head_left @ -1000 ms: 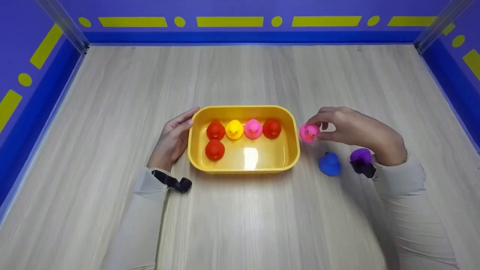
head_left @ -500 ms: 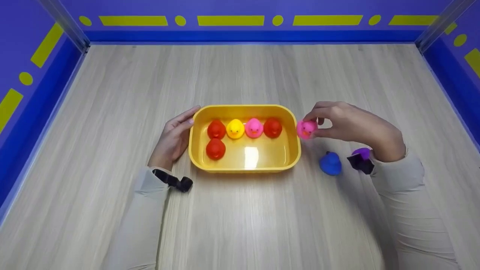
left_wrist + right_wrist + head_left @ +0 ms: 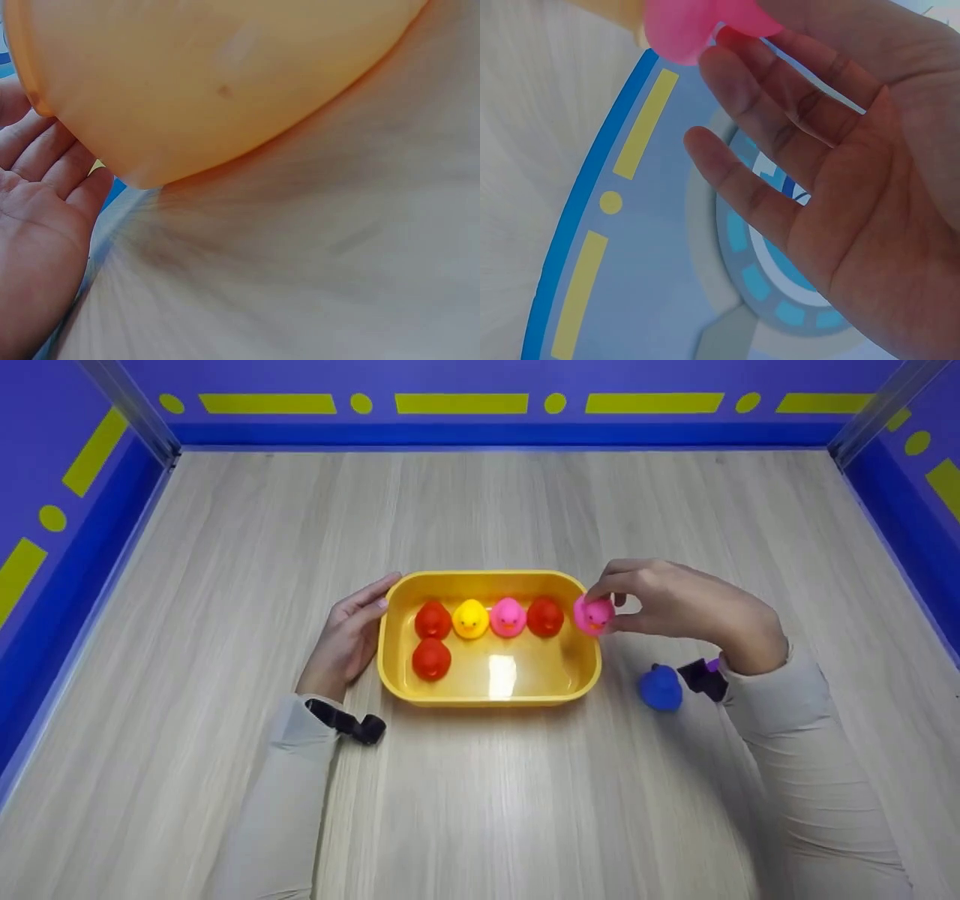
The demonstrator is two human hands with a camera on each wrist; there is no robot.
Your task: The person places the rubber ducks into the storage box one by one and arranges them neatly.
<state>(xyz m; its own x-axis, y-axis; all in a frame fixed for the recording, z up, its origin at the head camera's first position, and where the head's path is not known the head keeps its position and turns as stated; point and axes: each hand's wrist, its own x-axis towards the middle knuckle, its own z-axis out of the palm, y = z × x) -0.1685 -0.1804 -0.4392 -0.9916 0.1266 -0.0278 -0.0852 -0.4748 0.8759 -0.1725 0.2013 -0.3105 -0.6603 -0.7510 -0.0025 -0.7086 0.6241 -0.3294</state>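
A pink rubber duck (image 3: 595, 615) is pinched between the thumb and fingers of my right hand (image 3: 675, 604), over the right rim of the yellow tub (image 3: 487, 700). In the right wrist view this pink duck (image 3: 679, 30) shows only partly, and the other fingers spread below it. My left hand (image 3: 341, 637) holds the tub's left end, its thumb at the rim and its fingers along the outside. Inside the tub sit a yellow duck (image 3: 470, 619), another pink duck (image 3: 508, 618) and three red ducks, one (image 3: 431, 660) in front of the row.
A blue duck (image 3: 661, 688) stands on the wooden table (image 3: 480, 810) to the right of the tub. Beside it, a purple object (image 3: 713, 665) is mostly hidden by the right wrist's black camera (image 3: 703, 680). Blue-purple walls (image 3: 480, 433) border the table.
My right hand has moved left with the pink duck, from beside the tub to over its right rim. The purple duck has become mostly covered by the wrist. My left hand stays put.
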